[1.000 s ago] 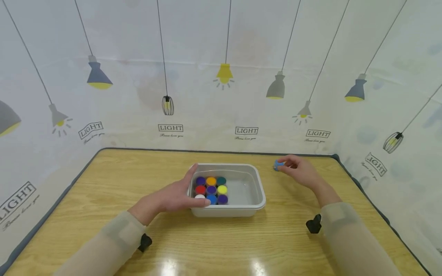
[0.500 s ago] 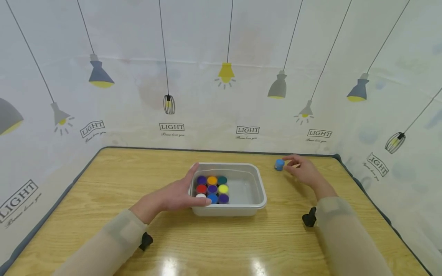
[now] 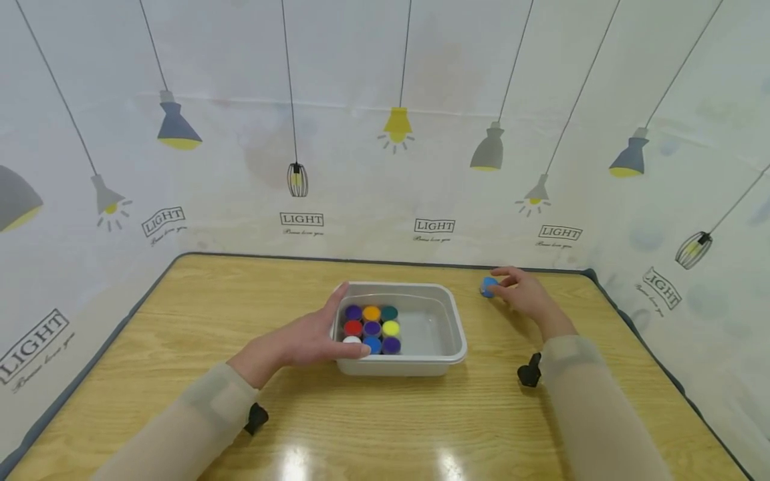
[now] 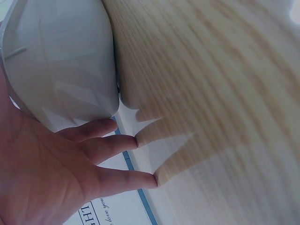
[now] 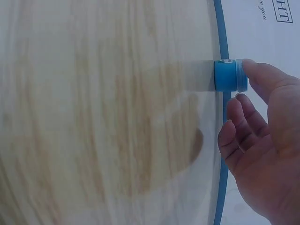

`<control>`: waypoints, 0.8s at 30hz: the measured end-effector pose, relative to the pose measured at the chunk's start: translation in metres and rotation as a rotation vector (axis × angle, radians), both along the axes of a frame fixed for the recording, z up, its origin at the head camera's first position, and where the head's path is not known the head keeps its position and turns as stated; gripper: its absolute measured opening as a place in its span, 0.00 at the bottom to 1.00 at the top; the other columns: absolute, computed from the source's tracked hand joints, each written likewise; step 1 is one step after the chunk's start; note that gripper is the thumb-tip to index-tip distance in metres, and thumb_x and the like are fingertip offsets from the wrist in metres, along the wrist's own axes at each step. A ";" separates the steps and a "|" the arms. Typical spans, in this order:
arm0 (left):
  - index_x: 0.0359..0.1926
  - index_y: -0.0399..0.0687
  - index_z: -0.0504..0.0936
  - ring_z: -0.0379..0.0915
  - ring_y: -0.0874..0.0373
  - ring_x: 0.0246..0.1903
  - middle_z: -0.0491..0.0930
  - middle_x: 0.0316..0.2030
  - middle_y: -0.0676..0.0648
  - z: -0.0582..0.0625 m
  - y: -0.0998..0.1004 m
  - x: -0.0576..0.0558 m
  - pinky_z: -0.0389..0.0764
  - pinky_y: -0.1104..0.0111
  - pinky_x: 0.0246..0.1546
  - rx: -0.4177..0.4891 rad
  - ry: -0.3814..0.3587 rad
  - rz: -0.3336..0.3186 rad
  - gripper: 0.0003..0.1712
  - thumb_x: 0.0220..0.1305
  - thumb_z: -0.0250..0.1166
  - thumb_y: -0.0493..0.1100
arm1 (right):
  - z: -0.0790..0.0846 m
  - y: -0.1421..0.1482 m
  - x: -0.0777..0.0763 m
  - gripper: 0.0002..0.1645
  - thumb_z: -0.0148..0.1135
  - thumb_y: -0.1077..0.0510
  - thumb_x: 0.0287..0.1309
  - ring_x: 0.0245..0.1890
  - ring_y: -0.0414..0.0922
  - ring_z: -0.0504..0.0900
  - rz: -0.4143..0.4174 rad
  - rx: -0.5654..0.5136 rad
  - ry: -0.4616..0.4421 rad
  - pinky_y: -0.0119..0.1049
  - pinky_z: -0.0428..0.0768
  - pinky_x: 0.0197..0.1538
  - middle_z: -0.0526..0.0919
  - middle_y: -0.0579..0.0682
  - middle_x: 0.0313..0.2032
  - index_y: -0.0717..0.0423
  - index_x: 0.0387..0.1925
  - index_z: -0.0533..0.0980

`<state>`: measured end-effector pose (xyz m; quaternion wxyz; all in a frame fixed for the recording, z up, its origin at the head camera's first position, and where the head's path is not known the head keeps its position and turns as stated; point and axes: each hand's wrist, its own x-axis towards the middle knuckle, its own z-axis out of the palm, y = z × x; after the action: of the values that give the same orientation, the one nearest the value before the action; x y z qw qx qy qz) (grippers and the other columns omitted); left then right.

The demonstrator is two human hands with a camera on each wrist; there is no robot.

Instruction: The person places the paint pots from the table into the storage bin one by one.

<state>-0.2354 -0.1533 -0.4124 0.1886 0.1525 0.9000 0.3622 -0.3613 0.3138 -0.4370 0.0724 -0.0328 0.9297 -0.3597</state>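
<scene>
My left hand spans the left end of a white plastic tub. Its thumb lies along the front rim, over a white-topped pot, and the index finger reaches the back left corner. In the left wrist view, other fingers stretch out straight beside the tub's wall. To the right of the tub, a small blue paint pot stands upright on the table. My right hand pinches it near the lid; in the right wrist view the thumb touches the lid, the index finger is hidden, and the remaining fingers curl loosely below.
Several round pots with coloured tops stand in rows in the tub's left half. Bare tub floor shows at the right. The wooden table has a dark edge against a lamp-printed backdrop.
My right hand drew its fingers slightly off the blue pot half a second ago and now has them back around it. The left hand stays at the tub.
</scene>
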 end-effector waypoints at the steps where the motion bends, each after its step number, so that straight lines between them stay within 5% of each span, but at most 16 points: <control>1: 0.90 0.64 0.27 0.66 0.34 0.79 0.56 0.86 0.35 0.000 0.000 0.000 0.64 0.35 0.80 0.000 0.001 -0.001 0.78 0.61 0.73 0.79 | -0.001 0.000 0.000 0.38 0.64 0.43 0.79 0.48 0.52 0.82 -0.006 0.006 -0.008 0.37 0.82 0.44 0.76 0.65 0.66 0.55 0.80 0.69; 17: 0.90 0.63 0.26 0.68 0.35 0.78 0.58 0.85 0.34 0.000 0.001 -0.002 0.66 0.36 0.79 -0.026 0.024 -0.006 0.79 0.61 0.72 0.79 | -0.002 -0.005 0.010 0.32 0.65 0.47 0.80 0.50 0.53 0.83 0.034 0.002 0.050 0.36 0.83 0.47 0.78 0.67 0.63 0.64 0.72 0.74; 24: 0.90 0.64 0.27 0.67 0.34 0.78 0.58 0.85 0.35 -0.002 0.000 -0.002 0.66 0.35 0.79 -0.028 0.020 0.004 0.79 0.60 0.72 0.79 | 0.005 -0.005 0.019 0.30 0.67 0.43 0.78 0.46 0.51 0.80 0.084 -0.045 0.058 0.40 0.84 0.42 0.79 0.64 0.64 0.57 0.69 0.77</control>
<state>-0.2371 -0.1536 -0.4139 0.1810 0.1517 0.9071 0.3483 -0.3425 0.3083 -0.4324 0.0595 -0.0836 0.9210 -0.3759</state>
